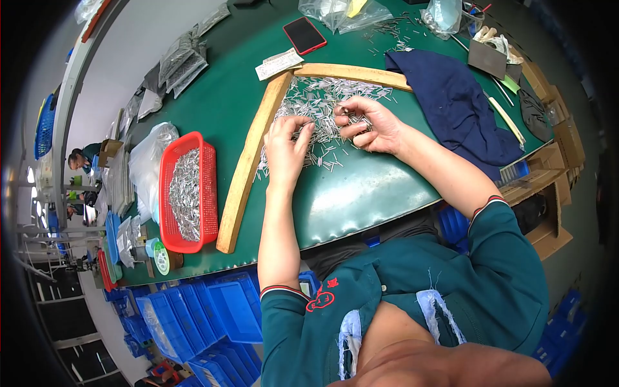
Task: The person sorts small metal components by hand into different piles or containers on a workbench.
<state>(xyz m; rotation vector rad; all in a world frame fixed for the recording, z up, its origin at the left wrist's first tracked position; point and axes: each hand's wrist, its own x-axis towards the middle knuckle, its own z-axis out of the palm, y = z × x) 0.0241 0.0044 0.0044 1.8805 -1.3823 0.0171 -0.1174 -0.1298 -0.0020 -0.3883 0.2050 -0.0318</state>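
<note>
A loose heap of small silvery metal pins [322,97] lies spread on the green table between two wooden bars. My left hand [285,145] is over the left side of the heap, thumb and fingertips drawn together; whatever is between them is too small to tell. Palm turned up, my right hand [377,129] curls its fingers around several of the metal pins, just right of the left hand. One wooden bar [251,164] slants along the heap's left side, and the other wooden bar [354,72] runs along its far side.
A red basket [209,193] full of silvery metal parts stands at the left. Dark blue cloth [445,97] lies at the right. A phone [304,35] and a paper slip [278,64] rest beyond the bars. Blue bins [238,309] are stacked below the table's near left edge.
</note>
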